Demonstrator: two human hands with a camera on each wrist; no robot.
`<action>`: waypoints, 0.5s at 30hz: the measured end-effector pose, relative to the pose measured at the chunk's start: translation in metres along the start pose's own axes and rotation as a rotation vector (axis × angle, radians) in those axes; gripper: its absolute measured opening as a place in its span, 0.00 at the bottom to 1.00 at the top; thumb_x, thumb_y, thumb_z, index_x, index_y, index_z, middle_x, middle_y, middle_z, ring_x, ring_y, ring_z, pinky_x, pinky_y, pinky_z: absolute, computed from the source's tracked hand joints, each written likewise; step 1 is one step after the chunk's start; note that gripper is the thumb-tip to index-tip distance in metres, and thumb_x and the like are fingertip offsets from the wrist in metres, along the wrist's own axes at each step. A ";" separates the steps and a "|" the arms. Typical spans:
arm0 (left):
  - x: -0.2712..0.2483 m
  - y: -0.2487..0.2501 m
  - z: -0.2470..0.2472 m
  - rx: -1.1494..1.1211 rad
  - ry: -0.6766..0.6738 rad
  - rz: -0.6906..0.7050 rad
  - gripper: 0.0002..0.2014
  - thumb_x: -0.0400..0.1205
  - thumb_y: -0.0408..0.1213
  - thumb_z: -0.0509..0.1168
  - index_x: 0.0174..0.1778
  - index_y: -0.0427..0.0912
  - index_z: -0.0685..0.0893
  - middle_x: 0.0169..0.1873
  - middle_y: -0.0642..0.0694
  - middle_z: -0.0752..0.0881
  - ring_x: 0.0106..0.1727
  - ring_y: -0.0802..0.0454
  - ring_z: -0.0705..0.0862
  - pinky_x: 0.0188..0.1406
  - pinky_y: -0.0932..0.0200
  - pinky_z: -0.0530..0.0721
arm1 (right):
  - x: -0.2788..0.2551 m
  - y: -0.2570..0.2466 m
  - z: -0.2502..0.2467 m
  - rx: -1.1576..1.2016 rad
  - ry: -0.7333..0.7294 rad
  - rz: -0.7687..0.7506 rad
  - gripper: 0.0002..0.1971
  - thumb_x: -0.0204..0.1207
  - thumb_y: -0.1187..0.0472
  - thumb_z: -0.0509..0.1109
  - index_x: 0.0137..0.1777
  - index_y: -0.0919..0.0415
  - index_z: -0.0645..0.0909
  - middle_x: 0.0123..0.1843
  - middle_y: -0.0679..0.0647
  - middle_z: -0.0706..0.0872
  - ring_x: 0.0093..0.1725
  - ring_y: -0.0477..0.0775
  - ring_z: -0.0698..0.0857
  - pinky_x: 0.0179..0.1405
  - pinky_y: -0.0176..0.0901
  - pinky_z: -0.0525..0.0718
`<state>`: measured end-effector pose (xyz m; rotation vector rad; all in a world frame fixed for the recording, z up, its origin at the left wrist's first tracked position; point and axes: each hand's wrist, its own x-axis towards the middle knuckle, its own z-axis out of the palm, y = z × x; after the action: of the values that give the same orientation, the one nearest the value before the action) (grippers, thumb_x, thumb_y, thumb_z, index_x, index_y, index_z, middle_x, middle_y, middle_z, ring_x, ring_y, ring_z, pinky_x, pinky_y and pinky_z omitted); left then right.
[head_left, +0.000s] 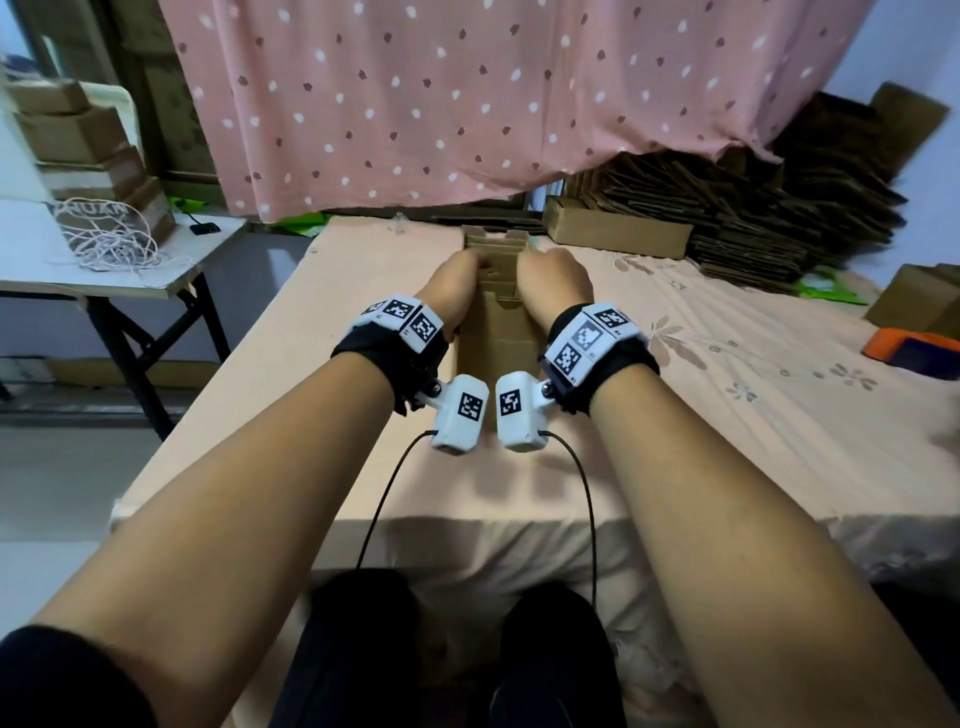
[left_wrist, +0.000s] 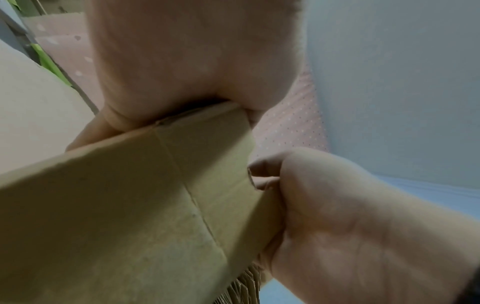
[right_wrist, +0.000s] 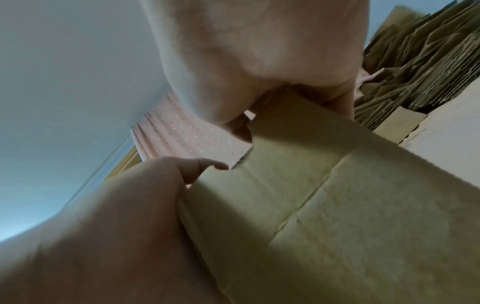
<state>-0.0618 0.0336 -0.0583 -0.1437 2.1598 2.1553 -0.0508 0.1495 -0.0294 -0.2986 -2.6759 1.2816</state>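
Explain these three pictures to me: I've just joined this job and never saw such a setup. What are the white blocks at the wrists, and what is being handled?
There is no machine here: a person works with bare hands. The big picture comes from a camera worn on the head, looking down. The white blocks are wrist cameras. The other two pictures look along each hand from underneath. The left hand and right hand each grip a side edge of a cardboard piece, with the fingers curled round it. Beneath it is a table with a peach cloth. Behind it are a cardboard box and stacks of flat cardboard.
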 end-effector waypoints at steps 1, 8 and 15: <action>0.001 -0.006 -0.001 0.012 0.000 -0.010 0.16 0.86 0.44 0.53 0.37 0.46 0.82 0.21 0.51 0.86 0.26 0.51 0.85 0.27 0.64 0.79 | 0.000 0.003 0.003 -0.012 -0.011 0.004 0.21 0.81 0.55 0.56 0.69 0.63 0.79 0.66 0.63 0.84 0.50 0.62 0.78 0.48 0.44 0.70; -0.007 -0.024 -0.002 0.007 0.013 -0.139 0.16 0.78 0.47 0.55 0.37 0.43 0.84 0.28 0.41 0.89 0.39 0.41 0.89 0.54 0.51 0.87 | -0.012 0.022 0.016 -0.096 0.002 -0.001 0.20 0.83 0.54 0.55 0.65 0.65 0.81 0.66 0.64 0.84 0.56 0.66 0.81 0.49 0.45 0.71; -0.011 -0.004 -0.004 0.018 -0.002 -0.102 0.16 0.80 0.44 0.54 0.34 0.44 0.83 0.32 0.40 0.88 0.36 0.41 0.85 0.50 0.50 0.78 | 0.001 0.010 0.010 -0.038 0.090 -0.063 0.23 0.85 0.50 0.53 0.67 0.61 0.81 0.65 0.63 0.85 0.60 0.66 0.83 0.50 0.47 0.72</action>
<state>-0.0508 0.0301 -0.0610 -0.2448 2.1209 2.0797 -0.0529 0.1489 -0.0433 -0.2682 -2.6150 1.1718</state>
